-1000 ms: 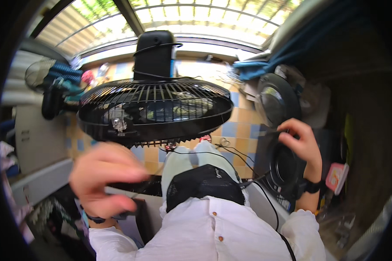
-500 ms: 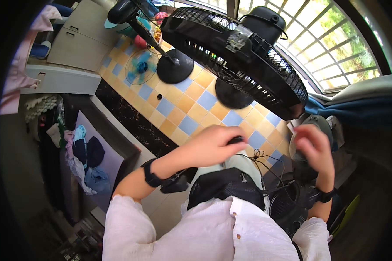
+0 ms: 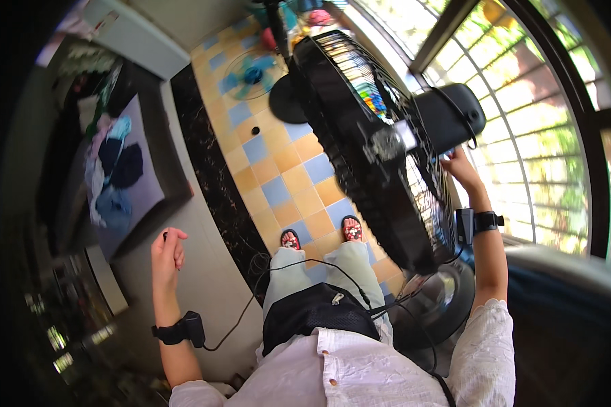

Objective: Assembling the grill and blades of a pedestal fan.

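A large black stand fan [image 3: 360, 146] leans across the middle, its wire guard turned edge-on, with a box-shaped black motor housing [image 3: 451, 119] behind it. My right hand [image 3: 463, 173] reaches to the back of the fan, just under that housing. Its fingertips are partly covered by the fan, so their grip is hidden. Out to the left, away from the fan, my left hand [image 3: 168, 256] is closed, and a bit of a small black piece shows at its fingers. On the fan's near face sits a clear, shiny lump [image 3: 387, 144].
A loose fan guard with blue blades [image 3: 252, 76] lies on the tiled floor [image 3: 292, 180] near a small black round part [image 3: 255, 130]. Clothes [image 3: 119, 166] lie on a surface at left. A barred window [image 3: 529, 136] stands right. Cables [image 3: 319, 261] cross my lap.
My left hand has swung left, away from the fan, with the small black piece. My right hand has moved up to the fan's back. The view has turned, and the fan appears more upright.
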`<state>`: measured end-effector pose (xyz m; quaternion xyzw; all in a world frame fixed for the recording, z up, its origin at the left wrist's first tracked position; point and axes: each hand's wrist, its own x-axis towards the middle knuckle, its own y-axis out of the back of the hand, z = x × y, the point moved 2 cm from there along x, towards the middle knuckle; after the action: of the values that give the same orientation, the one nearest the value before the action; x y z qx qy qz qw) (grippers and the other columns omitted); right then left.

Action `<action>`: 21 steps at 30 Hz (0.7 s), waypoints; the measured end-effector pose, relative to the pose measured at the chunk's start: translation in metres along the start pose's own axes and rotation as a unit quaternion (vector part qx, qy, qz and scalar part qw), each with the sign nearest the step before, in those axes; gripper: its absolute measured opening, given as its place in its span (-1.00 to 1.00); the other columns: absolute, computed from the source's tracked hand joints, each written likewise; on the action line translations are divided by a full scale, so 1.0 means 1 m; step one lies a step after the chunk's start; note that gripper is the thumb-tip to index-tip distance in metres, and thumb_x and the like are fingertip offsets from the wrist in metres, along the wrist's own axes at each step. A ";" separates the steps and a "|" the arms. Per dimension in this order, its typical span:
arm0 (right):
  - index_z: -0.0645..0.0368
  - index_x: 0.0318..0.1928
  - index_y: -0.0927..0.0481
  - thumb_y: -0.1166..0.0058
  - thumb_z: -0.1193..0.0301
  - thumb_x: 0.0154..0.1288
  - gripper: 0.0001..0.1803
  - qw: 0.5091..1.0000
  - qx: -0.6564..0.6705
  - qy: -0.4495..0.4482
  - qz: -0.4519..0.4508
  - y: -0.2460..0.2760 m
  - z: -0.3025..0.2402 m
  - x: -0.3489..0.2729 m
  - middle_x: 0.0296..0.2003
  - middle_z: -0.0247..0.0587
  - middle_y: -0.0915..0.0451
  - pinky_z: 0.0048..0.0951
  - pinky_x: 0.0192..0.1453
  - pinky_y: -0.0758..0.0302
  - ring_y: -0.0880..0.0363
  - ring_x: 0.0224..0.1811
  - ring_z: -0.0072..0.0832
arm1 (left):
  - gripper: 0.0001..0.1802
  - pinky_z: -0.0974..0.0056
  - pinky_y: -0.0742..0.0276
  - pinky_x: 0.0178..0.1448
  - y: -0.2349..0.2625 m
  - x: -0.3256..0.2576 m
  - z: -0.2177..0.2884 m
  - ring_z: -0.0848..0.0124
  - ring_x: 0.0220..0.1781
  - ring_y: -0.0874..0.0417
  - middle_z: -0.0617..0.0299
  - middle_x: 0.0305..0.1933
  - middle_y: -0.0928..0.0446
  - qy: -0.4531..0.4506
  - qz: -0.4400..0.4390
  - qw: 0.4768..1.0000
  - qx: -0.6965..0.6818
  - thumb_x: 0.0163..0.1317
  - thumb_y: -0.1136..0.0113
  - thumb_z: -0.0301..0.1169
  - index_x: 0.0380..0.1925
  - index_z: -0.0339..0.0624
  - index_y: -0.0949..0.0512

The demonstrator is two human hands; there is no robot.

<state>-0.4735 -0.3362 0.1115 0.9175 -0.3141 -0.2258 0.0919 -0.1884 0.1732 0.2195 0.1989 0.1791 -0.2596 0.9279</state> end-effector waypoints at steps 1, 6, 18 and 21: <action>0.25 0.11 -0.37 -0.23 0.52 0.04 -0.42 0.994 -0.070 -0.069 -0.043 -0.004 -0.015 0.013 0.06 -0.07 -0.45 -0.37 0.18 -0.34 -0.37 0.15 -0.31 | -0.71 0.54 0.02 -0.66 -0.002 -0.012 -0.008 0.71 -0.73 -0.09 0.48 -0.71 -0.13 0.026 0.035 0.998 -0.037 0.35 0.08 -0.23 -0.44 -0.21 -0.43; 0.30 -0.02 -0.47 -0.22 0.52 0.03 -0.55 0.922 -0.241 0.304 -0.014 0.011 0.029 0.081 -0.06 -0.09 -0.53 -0.37 0.06 -0.44 -0.49 -0.03 -0.31 | -0.75 0.52 -0.02 -0.67 -0.025 -0.058 -0.033 0.70 -0.74 -0.13 0.48 -0.73 -0.15 0.093 0.115 0.988 -0.046 0.31 0.00 -0.27 -0.45 -0.23 -0.44; 0.31 0.00 -0.45 -0.19 0.47 0.07 -0.56 0.839 -0.332 0.385 -0.194 -0.014 0.020 0.079 -0.07 -0.13 -0.52 -0.35 0.05 -0.43 -0.49 -0.03 -0.35 | -0.82 0.52 -0.03 -0.68 -0.025 -0.089 -0.085 0.72 -0.74 -0.17 0.50 -0.72 -0.22 0.120 0.238 0.957 -0.119 0.25 -0.10 -0.32 -0.44 -0.19 -0.50; 0.32 0.00 -0.45 -0.19 0.45 0.08 -0.56 0.776 -0.360 0.462 -0.233 -0.061 0.001 0.087 -0.07 -0.13 -0.51 -0.35 0.05 -0.43 -0.48 -0.03 -0.36 | -0.83 0.53 -0.03 -0.67 -0.021 -0.100 -0.103 0.72 -0.72 -0.17 0.50 -0.71 -0.24 0.122 0.242 0.955 -0.123 0.23 -0.12 -0.32 -0.42 -0.19 -0.51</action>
<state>-0.3808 -0.3423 0.0611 0.8567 0.0939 0.1138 0.4942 -0.3044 0.2452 0.1688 0.1504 0.2678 0.0228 0.9514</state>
